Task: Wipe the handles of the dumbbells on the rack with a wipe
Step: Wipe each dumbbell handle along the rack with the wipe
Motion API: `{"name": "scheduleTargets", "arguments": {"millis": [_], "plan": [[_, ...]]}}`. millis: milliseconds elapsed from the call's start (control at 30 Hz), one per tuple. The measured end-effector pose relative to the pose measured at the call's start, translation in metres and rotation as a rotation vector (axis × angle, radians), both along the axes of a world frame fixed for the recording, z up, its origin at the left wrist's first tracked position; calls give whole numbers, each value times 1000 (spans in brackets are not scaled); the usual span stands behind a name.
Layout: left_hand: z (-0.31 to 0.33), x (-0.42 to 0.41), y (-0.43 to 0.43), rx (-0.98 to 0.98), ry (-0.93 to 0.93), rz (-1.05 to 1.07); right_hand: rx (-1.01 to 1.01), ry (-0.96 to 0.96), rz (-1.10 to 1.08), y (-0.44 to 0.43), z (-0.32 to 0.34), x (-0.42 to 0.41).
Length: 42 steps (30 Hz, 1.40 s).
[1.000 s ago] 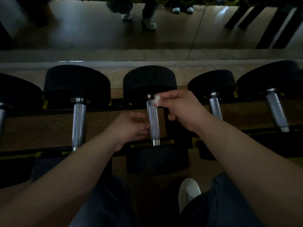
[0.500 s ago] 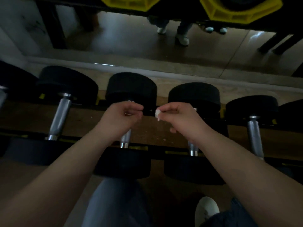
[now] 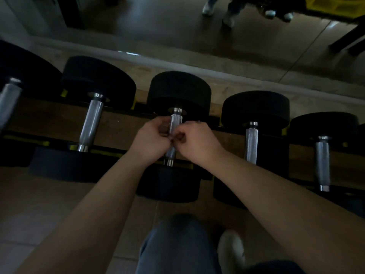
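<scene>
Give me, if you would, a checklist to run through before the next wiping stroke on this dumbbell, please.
1. Left hand and right hand at the middle handle: ok.
2. Wipe in a hand: cannot tell, fingers hide it.
3. Firm grip on the handle: cannot tell.
4. Middle dumbbell seated on the rack: ok.
5. Neighbouring handle on the right clear of the hands: ok.
</scene>
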State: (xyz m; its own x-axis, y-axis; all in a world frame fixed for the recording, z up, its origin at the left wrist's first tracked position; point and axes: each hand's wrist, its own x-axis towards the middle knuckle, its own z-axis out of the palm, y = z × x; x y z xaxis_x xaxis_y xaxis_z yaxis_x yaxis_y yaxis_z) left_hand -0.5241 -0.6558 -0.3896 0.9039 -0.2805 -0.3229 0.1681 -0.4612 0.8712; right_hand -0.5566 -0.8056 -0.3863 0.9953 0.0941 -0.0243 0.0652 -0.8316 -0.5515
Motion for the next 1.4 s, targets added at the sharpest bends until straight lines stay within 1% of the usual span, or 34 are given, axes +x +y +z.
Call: {"name": "scheduleTargets", "arguments": {"millis": [67,100,200,267,333,433,467,500,600,633,667,700,733,800,833,867,900,967,1000,1033,1067,1100,1200,1233,1267,1300,1400], "plan": [[3,-4,3,-2,3,-14,22,24,95,1,1,-8],[5,-6,3,-4,12,-17,20,10,94,-1,3,-5],[7,-8,0,-2,0,-59,-36,-160,-74,-9,1,17],[5,-7,-1,28,-23,-74,-43,-226,-87,-12,2,22],[5,-9,-2,90,-46,-74,-38,-187,13,-14,1,13],[1,-6,-2,152,-66,-24,0,-8,164,-14,4,3],[1,-5,-3,156,-58,-8,1,27,179,-14,5,5],[1,-5,-4,150,-42,-1,-14,22,158,-14,6,9],[4,-7,-5,147,-8,7,-144,-152,28,-15,10,24],[5,-8,-6,143,-4,13,-145,-198,12,-16,10,25],[7,-9,-6,141,4,31,-114,-187,26,-17,8,24],[7,-8,-5,129,8,61,-69,-133,81,-19,7,20],[7,-7,-5,102,28,96,-45,-39,172,-18,5,14],[7,-7,-5,64,71,153,-63,143,362,-14,3,-1],[6,-6,-6,71,77,166,-88,165,405,-13,1,-4],[8,-6,-7,103,70,163,-112,134,394,-12,2,-3],[8,-5,-7,144,54,148,-128,68,335,-12,3,2],[11,-5,-9,227,48,91,-137,-92,129,-14,4,16],[11,-4,-9,235,60,79,-123,-151,38,-16,5,20],[10,-3,-9,226,70,78,-111,-189,-9,-17,6,22],[9,-3,-9,208,85,82,-111,-184,3,-19,5,22],[8,-2,-8,184,94,86,-109,-146,70,-20,5,18],[4,0,-4,104,112,128,-110,88,342,-15,3,-5],[4,-1,-3,79,119,137,-104,119,364,-14,3,-10],[6,-3,-3,59,125,128,-92,94,329,-13,2,-10],[6,-4,-3,34,137,118,-84,28,254,-13,2,-6],[4,-2,-2,-23,187,98,-128,-162,-32,-17,3,16]]}}
